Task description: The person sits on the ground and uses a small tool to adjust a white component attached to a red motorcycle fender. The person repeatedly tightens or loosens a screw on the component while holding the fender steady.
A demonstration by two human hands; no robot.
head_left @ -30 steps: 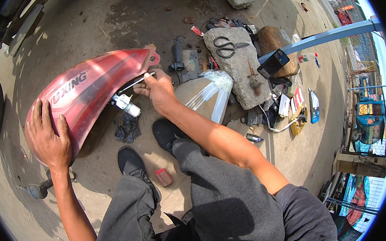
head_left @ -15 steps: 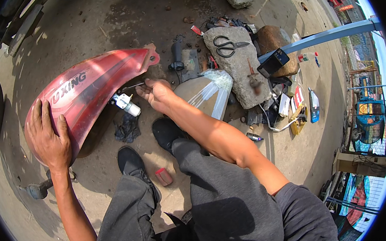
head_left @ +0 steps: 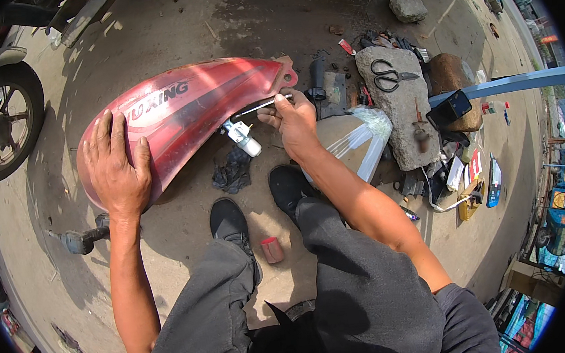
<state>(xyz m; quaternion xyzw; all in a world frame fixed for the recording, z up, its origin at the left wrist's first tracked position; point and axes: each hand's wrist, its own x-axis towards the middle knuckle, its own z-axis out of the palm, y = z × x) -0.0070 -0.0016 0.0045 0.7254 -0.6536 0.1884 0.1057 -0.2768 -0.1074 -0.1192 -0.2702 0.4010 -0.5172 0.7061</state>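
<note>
A red motorcycle fuel tank (head_left: 186, 111) lies on its side on the concrete in front of me, to the left. My left hand (head_left: 119, 170) rests flat on its near left end, fingers stretched out. Below the tank's underside sticks out a fuel valve (head_left: 242, 138) with a white cup. My right hand (head_left: 294, 121) pinches one end of a slim, shiny metal wrench (head_left: 256, 109). The wrench's other end reaches the tank's underside just above the valve; its exact contact there is hidden.
Right of my right arm lies a stone slab (head_left: 396, 129) with black-handled scissors (head_left: 391, 76). A blue bar (head_left: 509, 82) carries a dark phone (head_left: 449, 109). A red cylinder (head_left: 271, 250) sits near my shoes, a crumpled black bag (head_left: 231, 171) beneath the valve. A motorcycle wheel (head_left: 5, 120) stands at left.
The view has swung, so the scene sits farther right in it. My right fingers have drawn tighter around the wrench, whose held end tilts higher. My left hand stays flat on the tank.
</note>
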